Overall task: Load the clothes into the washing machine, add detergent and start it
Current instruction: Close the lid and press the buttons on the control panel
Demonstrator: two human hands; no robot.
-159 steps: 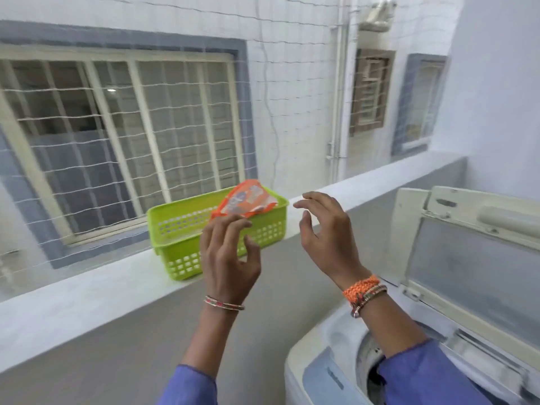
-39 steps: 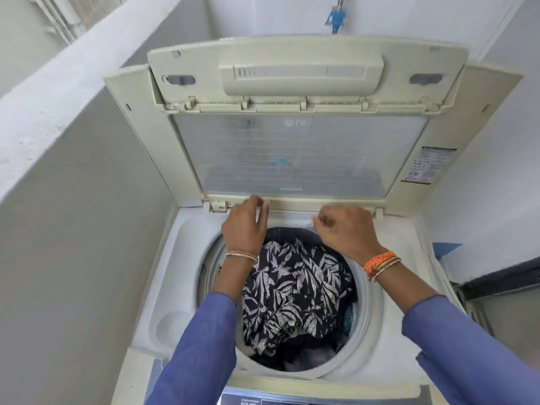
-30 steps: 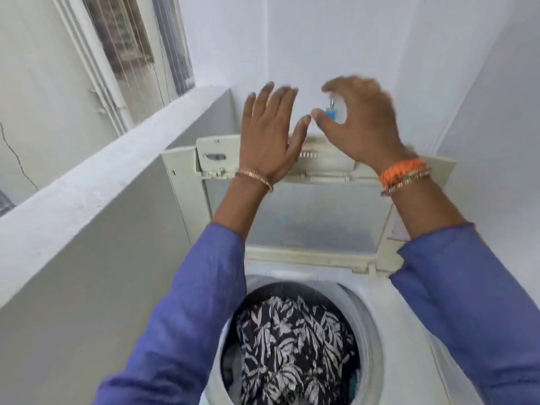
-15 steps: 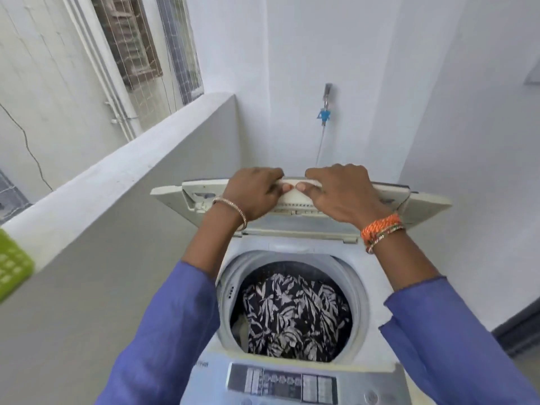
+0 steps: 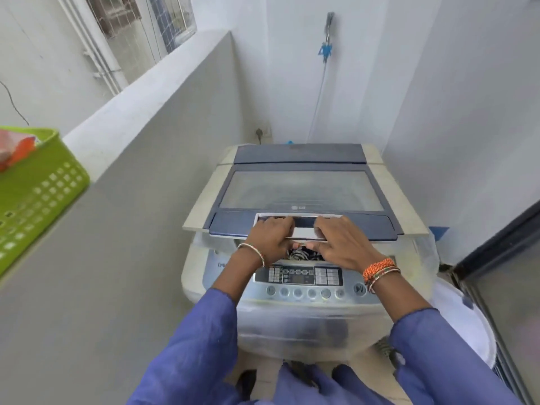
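Lid almost down on the washer — watch your thumbs.

Your left hand [image 5: 270,236] and right hand [image 5: 340,239] both grip the handle of the lid [image 5: 301,194], thumbs tucked under its front edge, so they could get pinched. The clothes [image 5: 301,254] sit in the tub, showing through the gap — a bit could get caught. The buttons [image 5: 304,283] are just below your wrists; the green basket [image 5: 41,194] sits well apart on the ledge.
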